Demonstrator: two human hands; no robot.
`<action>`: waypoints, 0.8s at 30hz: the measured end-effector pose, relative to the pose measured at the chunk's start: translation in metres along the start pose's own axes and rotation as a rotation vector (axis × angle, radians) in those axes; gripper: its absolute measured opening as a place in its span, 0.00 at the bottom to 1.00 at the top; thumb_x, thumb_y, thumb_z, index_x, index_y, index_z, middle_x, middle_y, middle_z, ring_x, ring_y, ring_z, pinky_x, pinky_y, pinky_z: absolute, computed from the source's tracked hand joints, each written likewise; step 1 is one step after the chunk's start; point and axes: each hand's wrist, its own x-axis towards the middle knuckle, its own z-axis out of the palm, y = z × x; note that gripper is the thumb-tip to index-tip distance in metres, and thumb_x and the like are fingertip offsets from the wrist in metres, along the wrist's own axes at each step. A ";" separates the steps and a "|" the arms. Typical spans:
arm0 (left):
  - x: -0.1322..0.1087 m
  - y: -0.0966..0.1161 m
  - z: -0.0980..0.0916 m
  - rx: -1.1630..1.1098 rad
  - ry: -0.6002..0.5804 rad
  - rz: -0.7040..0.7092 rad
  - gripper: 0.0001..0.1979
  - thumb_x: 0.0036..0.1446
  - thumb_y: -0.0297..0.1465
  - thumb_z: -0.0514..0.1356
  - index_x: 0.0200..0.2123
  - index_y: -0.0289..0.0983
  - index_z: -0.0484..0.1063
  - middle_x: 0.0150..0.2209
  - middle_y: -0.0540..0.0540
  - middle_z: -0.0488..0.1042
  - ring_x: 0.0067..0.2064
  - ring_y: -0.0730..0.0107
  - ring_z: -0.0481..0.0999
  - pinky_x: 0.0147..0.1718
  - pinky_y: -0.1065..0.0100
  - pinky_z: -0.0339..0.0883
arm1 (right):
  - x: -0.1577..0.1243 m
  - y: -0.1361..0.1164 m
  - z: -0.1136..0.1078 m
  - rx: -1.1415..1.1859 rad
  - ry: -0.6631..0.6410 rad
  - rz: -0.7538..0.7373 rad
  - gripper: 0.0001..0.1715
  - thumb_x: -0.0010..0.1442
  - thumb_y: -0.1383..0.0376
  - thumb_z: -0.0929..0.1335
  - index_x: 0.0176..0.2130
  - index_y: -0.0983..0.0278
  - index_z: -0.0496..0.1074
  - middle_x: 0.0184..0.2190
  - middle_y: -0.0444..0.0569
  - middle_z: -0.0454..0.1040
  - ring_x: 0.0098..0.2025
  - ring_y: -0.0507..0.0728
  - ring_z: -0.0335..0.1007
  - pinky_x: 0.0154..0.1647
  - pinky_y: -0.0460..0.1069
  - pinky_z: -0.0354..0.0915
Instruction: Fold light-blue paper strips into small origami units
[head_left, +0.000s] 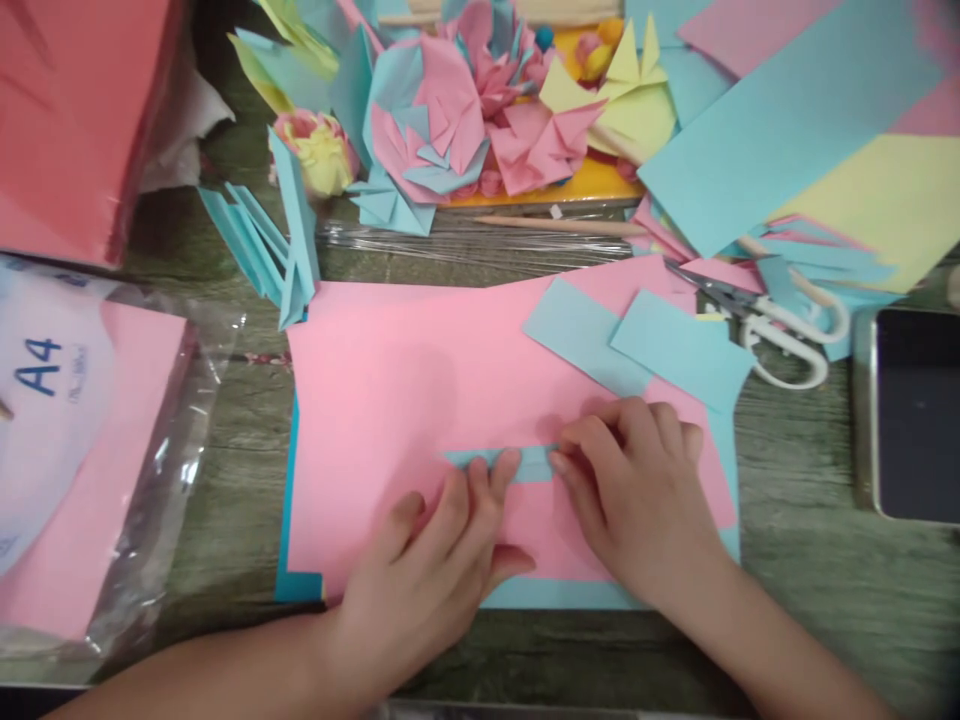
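Note:
A small folded blue paper strip (529,464) lies on a large pink sheet (390,400) in the middle of the wooden table. My left hand (435,560) presses its fingertips on the strip's left end. My right hand (637,490) rests with curled fingers on the strip's right end, pinching it down. Both hands lie flat against the pink sheet, which has a blue sheet (289,500) under it.
Two blue paper rectangles (675,345) lie on the pink sheet's upper right. White-handled scissors (772,325) sit to the right, beside a phone (911,415). Folded paper flowers (450,110) and loose coloured sheets (787,120) fill the back. A plastic A4 paper pack (82,440) lies at left.

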 end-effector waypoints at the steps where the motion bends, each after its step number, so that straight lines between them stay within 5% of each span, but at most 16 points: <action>1: -0.001 0.001 -0.001 0.006 0.019 -0.001 0.23 0.56 0.43 0.49 0.50 0.38 0.65 0.48 0.48 0.67 0.45 0.67 0.62 0.35 0.66 0.54 | 0.000 0.000 0.000 -0.003 0.000 0.004 0.08 0.56 0.62 0.60 0.34 0.60 0.66 0.35 0.50 0.62 0.36 0.59 0.53 0.32 0.53 0.46; 15: 0.001 0.002 0.004 -0.079 0.057 0.097 0.22 0.58 0.35 0.48 0.52 0.27 0.60 0.46 0.37 0.68 0.45 0.58 0.66 0.40 0.61 0.59 | -0.001 -0.004 -0.003 -0.033 0.040 -0.014 0.09 0.57 0.62 0.59 0.36 0.62 0.64 0.34 0.51 0.63 0.36 0.59 0.52 0.34 0.52 0.46; 24: -0.001 0.009 -0.002 -0.162 -0.026 -0.069 0.25 0.57 0.40 0.47 0.55 0.33 0.57 0.50 0.38 0.64 0.46 0.57 0.63 0.40 0.59 0.59 | -0.002 -0.007 -0.004 0.035 0.066 0.015 0.06 0.56 0.64 0.60 0.32 0.63 0.65 0.34 0.50 0.63 0.36 0.57 0.52 0.33 0.51 0.46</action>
